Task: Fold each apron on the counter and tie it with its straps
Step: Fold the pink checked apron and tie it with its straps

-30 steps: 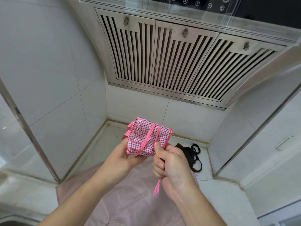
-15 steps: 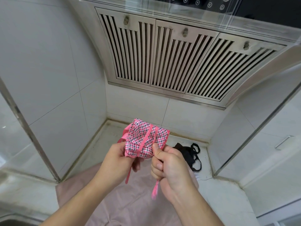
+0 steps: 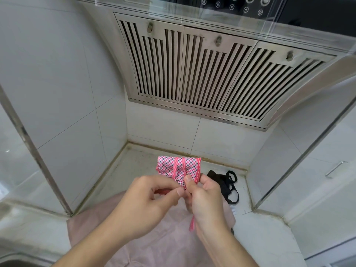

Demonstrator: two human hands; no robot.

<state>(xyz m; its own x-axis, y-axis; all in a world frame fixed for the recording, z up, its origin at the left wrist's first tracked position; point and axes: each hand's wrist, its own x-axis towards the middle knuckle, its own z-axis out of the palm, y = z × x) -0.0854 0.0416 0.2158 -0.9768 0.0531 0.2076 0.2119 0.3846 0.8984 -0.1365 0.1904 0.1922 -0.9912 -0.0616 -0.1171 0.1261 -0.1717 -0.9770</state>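
Presently, bundle: checked apron (image 3: 178,167) is held just beyond both hands, long axis crosswise.
Left hand (image 3: 142,207): a strap end (image 3: 163,191) is pinched.
Right hand (image 3: 204,199): the other strap (image 3: 192,225) is gripped, equally near.

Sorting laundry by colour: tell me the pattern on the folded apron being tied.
Pink, white and dark checks on the folded apron, seen in the head view.
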